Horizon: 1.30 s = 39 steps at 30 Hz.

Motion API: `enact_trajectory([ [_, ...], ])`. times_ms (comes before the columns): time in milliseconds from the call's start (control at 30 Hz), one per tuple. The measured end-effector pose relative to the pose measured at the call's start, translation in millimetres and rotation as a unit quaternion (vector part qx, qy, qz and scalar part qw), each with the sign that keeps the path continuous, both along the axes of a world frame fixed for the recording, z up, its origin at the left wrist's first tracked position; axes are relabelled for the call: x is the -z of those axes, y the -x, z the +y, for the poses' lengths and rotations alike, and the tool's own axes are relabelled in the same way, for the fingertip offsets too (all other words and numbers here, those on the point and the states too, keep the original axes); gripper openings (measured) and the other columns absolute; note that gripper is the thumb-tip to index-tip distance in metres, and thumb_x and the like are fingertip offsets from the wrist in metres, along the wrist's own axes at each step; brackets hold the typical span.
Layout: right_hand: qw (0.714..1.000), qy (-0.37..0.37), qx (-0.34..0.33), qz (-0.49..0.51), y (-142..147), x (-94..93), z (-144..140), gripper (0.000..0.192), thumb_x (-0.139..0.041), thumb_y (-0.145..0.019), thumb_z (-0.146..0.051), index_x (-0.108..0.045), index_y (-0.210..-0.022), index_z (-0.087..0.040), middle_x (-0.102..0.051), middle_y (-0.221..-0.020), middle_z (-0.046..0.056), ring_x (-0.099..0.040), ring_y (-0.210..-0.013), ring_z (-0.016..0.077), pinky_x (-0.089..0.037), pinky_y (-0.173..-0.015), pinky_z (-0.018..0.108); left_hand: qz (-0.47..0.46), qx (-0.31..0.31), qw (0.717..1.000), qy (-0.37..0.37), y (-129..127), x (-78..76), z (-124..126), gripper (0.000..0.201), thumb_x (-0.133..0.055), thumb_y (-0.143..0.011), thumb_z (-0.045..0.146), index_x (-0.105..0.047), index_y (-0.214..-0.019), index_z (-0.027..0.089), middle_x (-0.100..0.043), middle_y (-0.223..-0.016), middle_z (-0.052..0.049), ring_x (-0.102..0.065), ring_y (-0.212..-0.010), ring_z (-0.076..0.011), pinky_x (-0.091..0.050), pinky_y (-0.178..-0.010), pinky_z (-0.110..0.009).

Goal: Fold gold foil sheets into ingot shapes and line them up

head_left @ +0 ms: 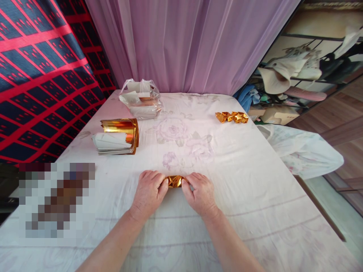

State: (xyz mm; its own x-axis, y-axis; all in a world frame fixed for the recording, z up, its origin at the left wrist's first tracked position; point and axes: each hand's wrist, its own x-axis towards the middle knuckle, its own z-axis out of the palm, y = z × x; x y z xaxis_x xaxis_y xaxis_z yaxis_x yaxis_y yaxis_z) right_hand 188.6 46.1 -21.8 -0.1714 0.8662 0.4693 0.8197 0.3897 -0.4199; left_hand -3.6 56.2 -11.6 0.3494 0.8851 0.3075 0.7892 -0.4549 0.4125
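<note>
A small folded piece of gold foil paper (174, 181) lies on the white flowered tablecloth (227, 166) near the front middle. My left hand (149, 192) pinches its left end and my right hand (200, 192) pinches its right end, fingers curled over it. Most of the foil is hidden by my fingers. At the left, a stack of gold foil sheets (119, 138) has its top sheets curled up. Several finished folded gold pieces (231, 117) sit in a row at the far right of the table.
A clear plastic bag with more sheets (141, 99) sits at the back left. A purple curtain (187, 41) hangs behind the table. A red and dark patterned cloth (39, 75) is at the left. A cluttered shelf (300, 75) stands at the right.
</note>
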Motion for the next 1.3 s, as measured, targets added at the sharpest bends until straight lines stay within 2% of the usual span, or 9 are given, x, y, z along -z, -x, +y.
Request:
enact_trajectory([
  [200,0.999,0.018,-0.001,0.039,-4.2,0.6,0.5,0.029,-0.050,-0.094,-0.031,-0.062,-0.069,-0.020,-0.061,-0.064,0.001,-0.056,-0.064,0.0149,-0.036,-0.065,0.028,0.016,-0.039,0.999,-0.001,0.2,0.2,0.6,0.030,-0.040,-0.097,0.027,-0.055,-0.071,0.021,-0.059,-0.069,-0.001,-0.055,-0.072,-0.0204,-0.037,-0.074,-0.036],
  [467,0.999,-0.038,-0.005,0.017,-7.4,-2.1,3.5,0.034,-0.048,-0.096,-0.024,-0.062,-0.066,-0.020,-0.060,-0.062,0.001,-0.056,-0.062,0.0149,-0.037,-0.064,0.028,0.002,-0.048,0.999,-0.004,1.2,-0.4,0.2,0.028,-0.045,-0.097,0.038,-0.063,-0.083,0.021,-0.067,-0.077,-0.002,-0.059,-0.076,-0.0221,-0.039,-0.076,-0.038],
  [667,0.999,-0.049,0.003,0.002,-10.6,0.9,5.3,0.027,-0.049,-0.097,-0.024,-0.067,-0.078,-0.020,-0.067,-0.072,0.003,-0.061,-0.069,0.0162,-0.039,-0.068,0.029,-0.038,-0.066,0.997,0.003,2.0,4.1,2.2,0.014,-0.054,-0.091,0.029,-0.065,-0.084,0.023,-0.070,-0.081,0.000,-0.063,-0.079,-0.0211,-0.042,-0.079,-0.038],
  [833,0.999,-0.042,0.009,0.013,-10.7,3.4,5.1,0.018,-0.050,-0.097,-0.027,-0.064,-0.087,-0.020,-0.069,-0.075,0.002,-0.062,-0.068,0.0152,-0.040,-0.068,0.028,-0.055,-0.092,0.994,-0.002,3.0,8.2,4.0,0.011,-0.059,-0.089,0.029,-0.066,-0.082,0.024,-0.070,-0.076,0.001,-0.063,-0.073,-0.0192,-0.044,-0.076,-0.036],
  [1000,0.999,-0.040,0.011,0.013,-9.8,3.1,4.5,0.018,-0.052,-0.094,-0.026,-0.057,-0.077,-0.021,-0.064,-0.066,-0.001,-0.058,-0.060,0.0134,-0.039,-0.064,0.027,-0.068,-0.096,0.993,-0.008,4.4,8.0,4.7,0.016,-0.059,-0.090,0.031,-0.065,-0.078,0.023,-0.069,-0.072,0.002,-0.062,-0.068,-0.0170,-0.044,-0.073,-0.033],
  [1300,0.999,0.001,-0.028,-0.029,-6.4,-2.5,1.4,0.023,-0.048,-0.094,-0.023,-0.059,-0.074,-0.020,-0.063,-0.065,0.000,-0.058,-0.063,0.0140,-0.036,-0.063,0.027,-0.068,-0.108,0.992,-0.011,4.9,4.4,6.3,0.022,-0.058,-0.090,0.031,-0.063,-0.071,0.022,-0.064,-0.065,0.002,-0.058,-0.062,-0.0147,-0.041,-0.065,-0.029],
])
